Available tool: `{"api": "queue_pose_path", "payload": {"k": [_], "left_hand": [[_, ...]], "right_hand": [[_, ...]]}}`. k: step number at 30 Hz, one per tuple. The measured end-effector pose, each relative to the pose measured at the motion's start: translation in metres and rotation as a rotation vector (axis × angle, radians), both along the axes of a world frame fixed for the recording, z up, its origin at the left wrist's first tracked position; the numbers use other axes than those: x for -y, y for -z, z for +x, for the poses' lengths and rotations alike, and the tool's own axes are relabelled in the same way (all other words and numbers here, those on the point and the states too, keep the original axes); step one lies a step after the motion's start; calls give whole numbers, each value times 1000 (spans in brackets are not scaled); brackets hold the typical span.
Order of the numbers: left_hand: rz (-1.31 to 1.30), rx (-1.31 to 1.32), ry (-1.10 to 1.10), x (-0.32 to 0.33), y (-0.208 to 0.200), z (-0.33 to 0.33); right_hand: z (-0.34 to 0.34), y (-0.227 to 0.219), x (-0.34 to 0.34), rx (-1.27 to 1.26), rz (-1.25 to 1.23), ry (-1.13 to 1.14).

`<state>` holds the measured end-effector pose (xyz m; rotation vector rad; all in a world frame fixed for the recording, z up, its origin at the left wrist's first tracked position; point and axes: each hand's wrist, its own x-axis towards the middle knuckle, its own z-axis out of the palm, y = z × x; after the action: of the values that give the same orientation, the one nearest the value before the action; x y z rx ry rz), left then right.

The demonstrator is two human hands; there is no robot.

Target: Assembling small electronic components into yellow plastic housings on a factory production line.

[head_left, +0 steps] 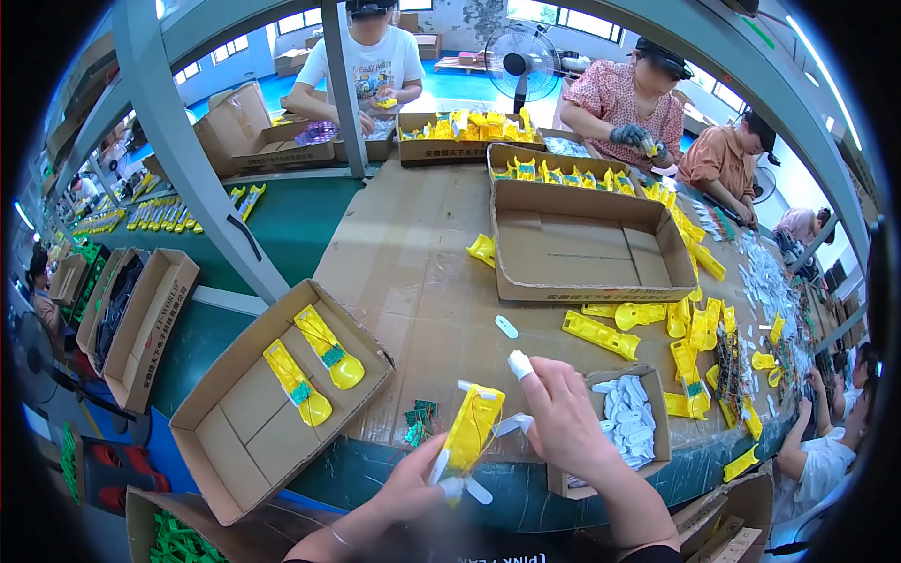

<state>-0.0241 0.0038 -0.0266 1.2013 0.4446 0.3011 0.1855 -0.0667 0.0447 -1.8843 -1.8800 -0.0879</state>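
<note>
Left hand point(410, 483) grips one yellow casing point(469, 427), right hand point(568, 420) half-curled, hold unclear; one box point(235, 441) holds two more.

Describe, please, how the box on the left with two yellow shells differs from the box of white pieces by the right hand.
Size: the left box looks larger; the white-piece box is smaller.
Contents: the left box holds two yellow shells with green boards; the white-piece box holds many small white pieces.
Fill: cardboard shows around the left box's shells, while pieces heap the white-piece box.
Both are open-topped brown cardboard.
</note>
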Motion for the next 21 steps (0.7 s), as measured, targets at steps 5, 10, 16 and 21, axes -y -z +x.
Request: {"api": "queue_pose_path", "payload": {"k": [5,10,16,21], "left_hand": [[-394,80,85,10,-26,5],[-324,94,4,14,-31,-8],[-375,148,-5,11,-11,0],[0,75,-116,-5,-12,-25]], "right_hand": [[10,44,-7,-282,308,-194],[2,17,3,-831,-116,-271],[3,30,3,-1413,-203,-380],[25,24,-16,-993,-287,-333]]}}
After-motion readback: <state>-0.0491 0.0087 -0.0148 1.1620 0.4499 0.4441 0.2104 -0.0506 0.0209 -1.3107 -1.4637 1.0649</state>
